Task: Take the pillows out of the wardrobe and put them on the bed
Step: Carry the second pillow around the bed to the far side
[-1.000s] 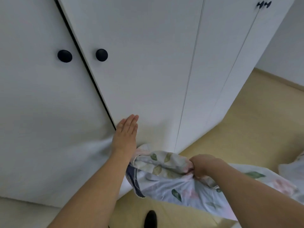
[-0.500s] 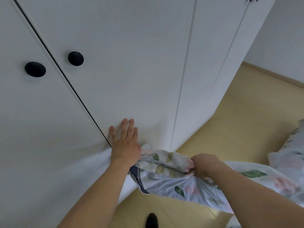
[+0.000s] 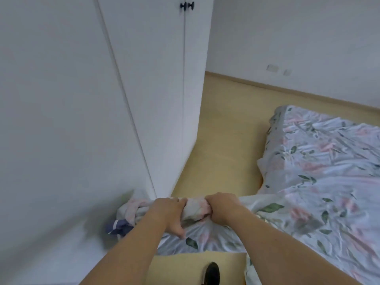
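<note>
Gripping bunched floral pillow (image 3: 195, 208), left hand (image 3: 168, 212) and right hand (image 3: 222, 208) clench soft, crumpled cotton. Smooth white wardrobe (image 3: 144, 89) stands beside the rumpled bed (image 3: 329, 171).

White wardrobe (image 3: 82, 99), pale leaf-and-pink-flower bedding (image 3: 318, 171), yellowish floor (image 3: 226, 130)

Both hands, left (image 3: 171, 212) and right (image 3: 223, 206), reach forward side by side, fingers curled tight.

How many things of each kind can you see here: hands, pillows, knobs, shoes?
Hands: 2, left hand and right hand, both gripping the floral pillow
Pillows: 1
Black wardrobe knobs: 2
Shoes: 1
Total: 6
</note>
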Demonstrator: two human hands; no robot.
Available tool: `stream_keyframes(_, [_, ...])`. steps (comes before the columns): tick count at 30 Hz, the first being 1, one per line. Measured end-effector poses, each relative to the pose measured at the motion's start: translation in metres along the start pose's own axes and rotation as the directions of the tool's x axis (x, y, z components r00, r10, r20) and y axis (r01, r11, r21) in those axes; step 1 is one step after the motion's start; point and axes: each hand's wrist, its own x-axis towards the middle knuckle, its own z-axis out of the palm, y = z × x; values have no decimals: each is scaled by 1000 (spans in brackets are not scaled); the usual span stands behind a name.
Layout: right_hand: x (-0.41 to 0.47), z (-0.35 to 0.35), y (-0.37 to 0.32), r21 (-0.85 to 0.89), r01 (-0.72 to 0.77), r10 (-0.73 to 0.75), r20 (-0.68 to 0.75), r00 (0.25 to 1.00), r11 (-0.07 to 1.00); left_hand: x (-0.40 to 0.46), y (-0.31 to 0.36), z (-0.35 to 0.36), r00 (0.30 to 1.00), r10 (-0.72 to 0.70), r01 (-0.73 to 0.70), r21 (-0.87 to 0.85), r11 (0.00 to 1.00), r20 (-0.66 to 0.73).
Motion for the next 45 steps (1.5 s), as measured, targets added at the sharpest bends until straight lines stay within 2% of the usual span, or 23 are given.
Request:
stream_keyframes(3, [2, -7, 54, 100, -104, 103, 13, 995, 990, 56, 30, -32, 999, 34, -37, 105, 994, 33])
stream_keyframes(8, [1, -25, 171, 239, -267, 273, 7, 962, 934, 155, 99, -107, 974, 207, -223, 217, 950, 94])
stream_keyframes(11, [0, -45, 241, 329, -339, 374, -46, 926, 881, 207, 140, -162, 955, 290, -294, 275, 915, 58])
stream_keyframes(16, [10, -78, 317, 417, -385, 478, -144, 867, 824, 275, 174, -235, 921, 390, -359, 354, 864, -16])
stream_keyframes(21, [41, -103, 397, 532, -452, 608, -155, 779, 716, 362, 204, -307, 867, 495, -420, 460, 782, -50])
stream_keyframes(27, [108, -141, 480, 502, -544, 653, -58, 755, 673, 469, 218, -367, 834, 552, -472, 503, 724, -13])
stream_keyframes(33, [191, -205, 563, 461, -593, 681, -37, 731, 660, 586, 204, -442, 804, 594, -542, 435, 719, 19])
stream_keyframes(38, [254, -272, 633, 429, -602, 691, -76, 719, 674, 680, 196, -519, 803, 596, -540, 406, 738, -14])
stream_keyframes(45, [346, -313, 722, 461, -614, 708, -46, 705, 641, 804, 192, -583, 790, 613, -558, 429, 710, 13])
